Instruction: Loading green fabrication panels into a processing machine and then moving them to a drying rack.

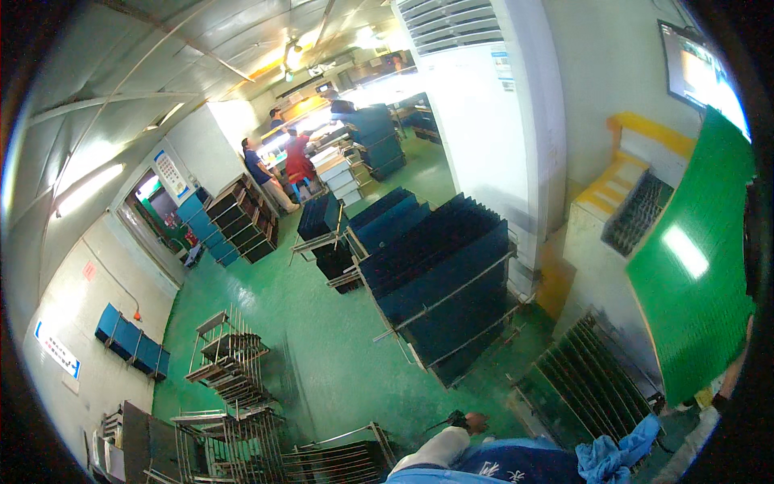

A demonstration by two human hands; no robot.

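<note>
A large, glossy green panel (685, 266), like a circuit board sheet, stands tilted upright at the right. My right hand (732, 377) grips its lower right edge; most of the fingers are hidden or lost in the dark rim. Low in the middle, my left hand (477, 422) hangs out past a white sleeve with a dark band at the wrist. Its fingers are too small and blurred to read. Closest to me on the right, a slotted rack (584, 379) holds several upright dark panels.
A big wire rack of dark blue panels (439, 282) stands ahead. Empty-looking metal racks (230, 359) are at lower left. A white cabinet (492, 121), a yellow-framed machine (617, 181) and a wall screen (697, 68) line the right. People (258, 169) work at far benches.
</note>
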